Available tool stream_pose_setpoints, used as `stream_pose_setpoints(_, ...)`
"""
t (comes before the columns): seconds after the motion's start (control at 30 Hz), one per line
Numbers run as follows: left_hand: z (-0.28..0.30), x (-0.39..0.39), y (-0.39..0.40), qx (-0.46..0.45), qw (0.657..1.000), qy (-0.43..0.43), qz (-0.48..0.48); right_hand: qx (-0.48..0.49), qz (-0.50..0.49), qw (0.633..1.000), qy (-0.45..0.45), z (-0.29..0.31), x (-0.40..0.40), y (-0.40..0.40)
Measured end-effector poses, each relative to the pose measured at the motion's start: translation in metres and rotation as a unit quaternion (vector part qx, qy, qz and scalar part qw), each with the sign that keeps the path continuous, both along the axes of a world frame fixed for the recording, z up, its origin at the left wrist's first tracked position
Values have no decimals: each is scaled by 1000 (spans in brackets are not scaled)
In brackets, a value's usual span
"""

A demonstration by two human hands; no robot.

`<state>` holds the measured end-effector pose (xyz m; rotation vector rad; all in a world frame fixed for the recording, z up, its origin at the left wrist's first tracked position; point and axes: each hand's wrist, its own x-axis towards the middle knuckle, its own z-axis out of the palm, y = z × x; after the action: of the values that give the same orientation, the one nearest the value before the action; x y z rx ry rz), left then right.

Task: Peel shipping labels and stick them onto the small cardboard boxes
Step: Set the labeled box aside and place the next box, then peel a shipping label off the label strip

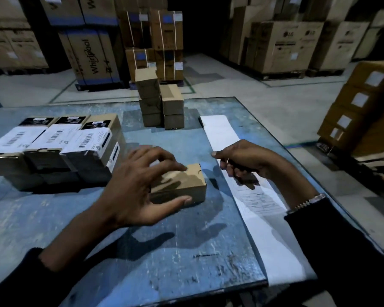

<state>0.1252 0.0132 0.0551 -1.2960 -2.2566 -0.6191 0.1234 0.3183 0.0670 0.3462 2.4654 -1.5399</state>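
A small plain cardboard box (186,185) lies on the blue table (75,218) near the middle. My left hand (140,185) grips it, fingers spread over its top and thumb against its near side. My right hand (248,160) hovers over the long white strip of shipping labels (266,220), fingers curled down onto the strip; whether it pinches a label I cannot tell. The strip runs from the far right of the table to its near edge. Labelled boxes (53,140) sit in a stacked row at the left. Unlabelled boxes (160,103) are stacked at the back.
Large appliance cartons (91,54) stand on the warehouse floor behind the table. A stack of brown labelled cartons (364,103) rises at the right, close to the table's right edge (297,156).
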Motion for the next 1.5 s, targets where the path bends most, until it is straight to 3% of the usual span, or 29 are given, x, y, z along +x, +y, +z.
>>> stream_pose_setpoints(0.1, -5, 40, 34, 29, 997, -47, -62, 47, 46, 997, 27, 1, 7, 5)
stream_pose_setpoints(0.2, -20, 67, 63, -17, 989, -105, -101, 108, 64, 990, 62, 1, 14, 9)
stream_pose_setpoints(0.33, -39, 76, 80, -101, 988, -96, -73, 286, 119, 945, 110, 4, 49, 18)
stream_pose_setpoints(0.47, -48, 90, 88, -106, 986, -120, -42, 305, 138, 930, 153, -6, 106, 31)
stream_pose_setpoints(0.63, -51, 118, 92, -25, 995, -100, -8, 221, 120, 944, 213, -49, 165, 28)
stream_pose_setpoints(0.73, -55, 161, 90, 104, 989, -102, -18, 201, 111, 941, 250, -68, 188, 26)
stream_pose_setpoints(0.83, -79, 198, 86, 225, 960, -163, -35, 233, 107, 928, 272, -75, 204, 27)
stream_pose_setpoints(1.0, -110, 224, 86, 225, 953, -187, 74, 250, 111, 919, 283, -76, 216, 25)
stream_pose_setpoints(1.07, -108, 229, 92, 199, 925, -295, 136, 243, 106, 923, 278, -75, 220, 23)
stream_pose_setpoints(1.17, -112, 230, 103, 245, 818, -514, 84, 228, 92, 927, 284, -75, 228, 20)
stream_pose_setpoints(1.23, -112, 233, 109, 304, 748, -587, 61, 217, 87, 928, 292, -74, 233, 19)
stream_pose_setpoints(1.3, -111, 237, 113, 368, 700, -609, 57, 210, 85, 927, 297, -75, 238, 19)
stream_pose_setpoints(1.5, -104, 242, 124, 449, 673, -585, 55, 179, 89, 930, 308, -79, 246, 19)
